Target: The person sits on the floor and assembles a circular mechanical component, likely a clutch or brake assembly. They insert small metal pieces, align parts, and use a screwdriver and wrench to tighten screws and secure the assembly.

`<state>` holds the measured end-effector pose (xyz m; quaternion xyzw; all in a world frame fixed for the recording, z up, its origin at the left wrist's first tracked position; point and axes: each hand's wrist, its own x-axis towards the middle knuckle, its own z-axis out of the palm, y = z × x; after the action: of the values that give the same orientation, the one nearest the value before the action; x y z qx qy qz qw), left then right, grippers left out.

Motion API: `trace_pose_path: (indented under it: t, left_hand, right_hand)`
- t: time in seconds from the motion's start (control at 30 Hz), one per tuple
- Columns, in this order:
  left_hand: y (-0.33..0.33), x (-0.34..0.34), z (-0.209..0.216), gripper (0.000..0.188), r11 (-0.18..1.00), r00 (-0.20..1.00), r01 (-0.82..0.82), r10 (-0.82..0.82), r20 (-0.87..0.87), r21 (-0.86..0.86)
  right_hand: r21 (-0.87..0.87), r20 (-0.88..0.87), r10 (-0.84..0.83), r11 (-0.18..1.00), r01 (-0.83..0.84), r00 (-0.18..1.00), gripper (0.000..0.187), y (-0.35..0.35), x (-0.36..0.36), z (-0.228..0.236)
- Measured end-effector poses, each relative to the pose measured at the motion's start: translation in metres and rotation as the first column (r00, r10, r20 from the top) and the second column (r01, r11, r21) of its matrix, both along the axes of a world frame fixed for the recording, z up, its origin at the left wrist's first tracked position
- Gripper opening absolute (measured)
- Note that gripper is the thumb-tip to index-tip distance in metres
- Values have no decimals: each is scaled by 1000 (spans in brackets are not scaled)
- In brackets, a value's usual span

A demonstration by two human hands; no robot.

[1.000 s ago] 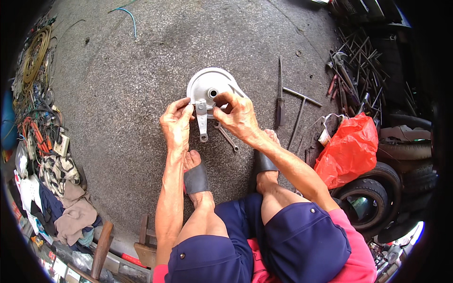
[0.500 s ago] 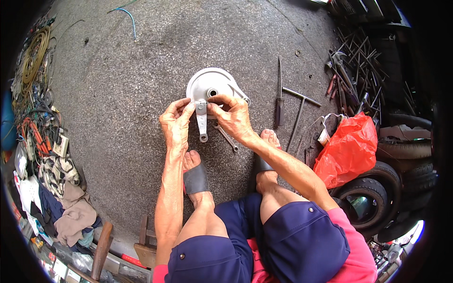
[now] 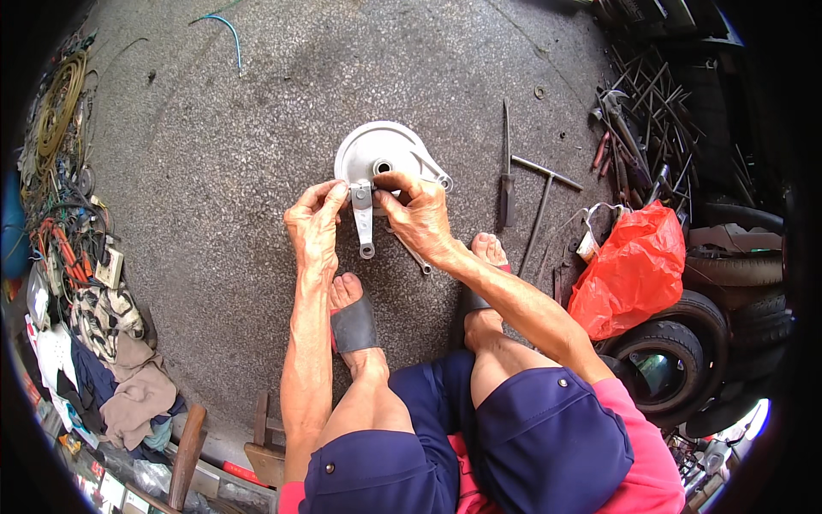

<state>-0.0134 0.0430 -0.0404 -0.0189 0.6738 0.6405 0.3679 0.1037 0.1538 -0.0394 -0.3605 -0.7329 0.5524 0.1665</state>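
Observation:
A round silver metal drum plate [image 3: 381, 150] with a short lever arm [image 3: 364, 224] is held above the grey concrete floor, in front of my feet. My left hand [image 3: 314, 224] grips the plate's lower left edge beside the lever. My right hand [image 3: 418, 216] holds the plate's lower right part, with fingertips pinched at the top of the lever near the centre hole. A thin metal wrench [image 3: 414, 255] lies on the floor just under my right wrist.
A long screwdriver [image 3: 505, 171] and a T-handle wrench [image 3: 541, 199] lie to the right. A red plastic bag [image 3: 632, 270], tyres [image 3: 676, 355] and a heap of metal tools [image 3: 638, 111] fill the right side. Cables [image 3: 60, 214], rags [image 3: 133, 390] and a hammer [image 3: 187, 454] crowd the left.
Both hands stay on the plate. The fingers of my right hand have shifted slightly at the top of the lever; the plate has barely moved.

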Motion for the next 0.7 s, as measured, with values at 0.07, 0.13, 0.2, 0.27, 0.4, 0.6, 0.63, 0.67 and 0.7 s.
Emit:
trace_pose_path:
  t: [0.07, 0.13, 0.2, 0.27, 0.4, 0.6, 0.63, 0.67, 0.7]
  left_hand:
    - [-1, -1, -3, 18, 1000, 1000, 18, -18, 22, 3]
    - [-2, -2, -5, 19, 1000, 999, 23, -23, 28, 10]
    - [-3, -1, -7, 20, 1000, 1000, 21, -22, 23, 21]
    - [-2, 0, -5, 20, 999, 999, 13, -15, 39, 37]
    - [-4, -1, -6, 21, 999, 999, 14, -16, 49, 51]
    - [-1, 2, -2, 22, 998, 997, -23, 18, 77, 59]
    - [-1, 2, -1, 22, 998, 997, -29, 25, 77, 50]
    - [0, 3, 0, 22, 999, 997, -34, 31, 76, 41]
    - [0, 3, 0, 22, 999, 996, -39, 37, 77, 33]
  right_hand:
    - [101, 63, 46, 994, -53, 997, 17, 6, 1, 6]
    - [293, 86, 100, 948, -122, 991, 19, 10, 1, 14]
    - [368, 83, 107, 921, -130, 991, 19, 10, 0, 15]
    - [333, 47, 67, 940, -79, 997, 18, 7, 1, 11]
    - [373, 50, 60, 925, -74, 997, 18, 9, 1, 6]
    - [251, 40, 110, 961, -116, 993, 18, 15, 2, 1]
    - [279, 33, 128, 951, -132, 991, 18, 17, 2, 1]
    - [307, 27, 146, 940, -147, 989, 18, 18, 2, 1]
    - [322, 27, 154, 934, -154, 988, 18, 18, 3, 2]
